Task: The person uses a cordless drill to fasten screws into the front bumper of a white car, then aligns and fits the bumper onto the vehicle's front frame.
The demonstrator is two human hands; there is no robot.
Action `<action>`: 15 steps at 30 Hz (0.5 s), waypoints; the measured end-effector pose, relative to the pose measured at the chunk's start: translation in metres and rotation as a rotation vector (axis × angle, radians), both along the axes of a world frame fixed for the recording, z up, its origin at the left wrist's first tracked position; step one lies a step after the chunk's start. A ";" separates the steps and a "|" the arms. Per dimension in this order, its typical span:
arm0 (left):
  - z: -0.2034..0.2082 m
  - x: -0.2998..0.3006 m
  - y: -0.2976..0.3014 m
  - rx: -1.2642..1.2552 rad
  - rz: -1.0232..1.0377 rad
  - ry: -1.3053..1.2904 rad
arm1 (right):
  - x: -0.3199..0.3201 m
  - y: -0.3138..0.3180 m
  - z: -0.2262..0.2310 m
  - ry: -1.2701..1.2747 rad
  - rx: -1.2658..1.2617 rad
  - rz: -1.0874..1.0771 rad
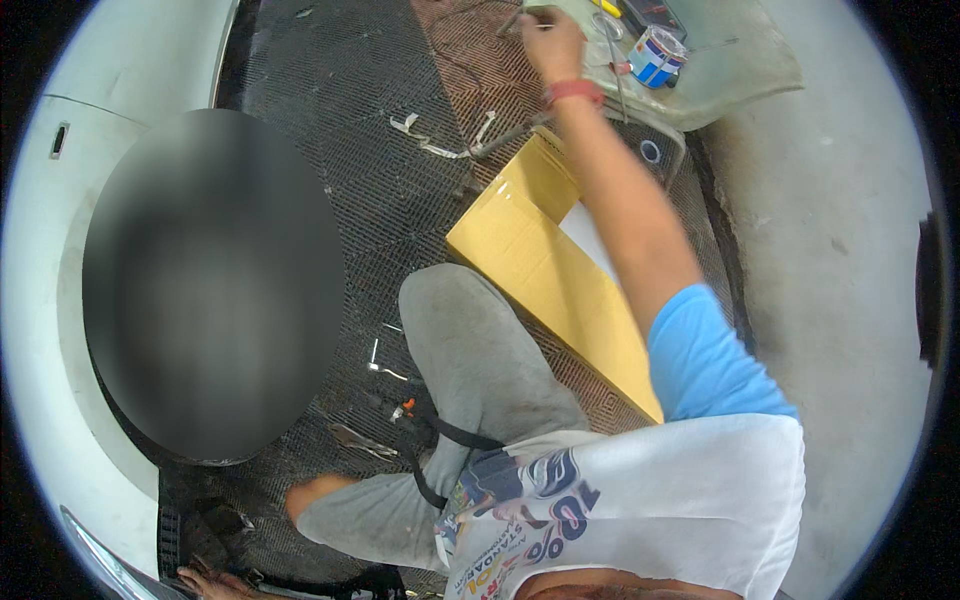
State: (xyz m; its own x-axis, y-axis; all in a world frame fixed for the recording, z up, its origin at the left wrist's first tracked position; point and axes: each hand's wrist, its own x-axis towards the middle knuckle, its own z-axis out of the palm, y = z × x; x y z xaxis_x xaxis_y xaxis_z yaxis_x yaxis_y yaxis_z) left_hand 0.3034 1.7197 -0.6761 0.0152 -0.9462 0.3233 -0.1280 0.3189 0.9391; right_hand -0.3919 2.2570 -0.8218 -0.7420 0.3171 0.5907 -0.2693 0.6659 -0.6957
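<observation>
My right hand (550, 42) is stretched far forward over a pale panel (740, 70) lying on the ground, a red band (572, 92) around its wrist. Its fingers are closed on a thin metal tool (514, 18) at the panel's near edge. A small blue and white can (656, 56) stands just right of that hand. My left hand (208, 582) shows only partly at the bottom edge, beside a dark part on the floor; its grip is hidden. My grey-trousered knee (470, 340) is bent in the middle.
A flattened yellow cardboard box (535, 270) lies under my right arm on the metal mesh floor (330, 120). White clips (440, 148) and small metal bits (385, 368) are scattered about. A white car body (60, 330) curves along the left. Bare concrete (840, 250) lies to the right.
</observation>
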 end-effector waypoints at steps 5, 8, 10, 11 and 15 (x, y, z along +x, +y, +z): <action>-0.011 0.072 -0.041 -0.022 0.104 -0.291 | -0.079 0.087 -0.057 -0.459 0.503 0.013; -0.007 0.097 -0.024 0.071 0.062 -0.413 | -0.129 0.092 -0.092 -0.404 0.714 0.127; 0.010 0.081 0.001 0.216 0.045 -0.268 | -0.138 0.072 -0.110 -0.524 0.858 0.184; -0.003 0.055 0.008 0.279 0.038 -0.170 | -0.167 0.109 -0.099 -0.612 0.891 0.135; -0.002 0.028 -0.017 0.201 0.066 -0.238 | -0.198 0.194 -0.106 -0.489 1.143 0.175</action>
State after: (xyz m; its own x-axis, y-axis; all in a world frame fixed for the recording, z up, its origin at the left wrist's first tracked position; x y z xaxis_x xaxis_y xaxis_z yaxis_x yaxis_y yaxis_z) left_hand 0.3318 1.7025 -0.6777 0.0255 -0.9910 0.1317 -0.3658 0.1133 0.9238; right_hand -0.5898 2.4513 -0.9279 -0.9412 -0.3181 0.1138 -0.2915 0.9348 0.2028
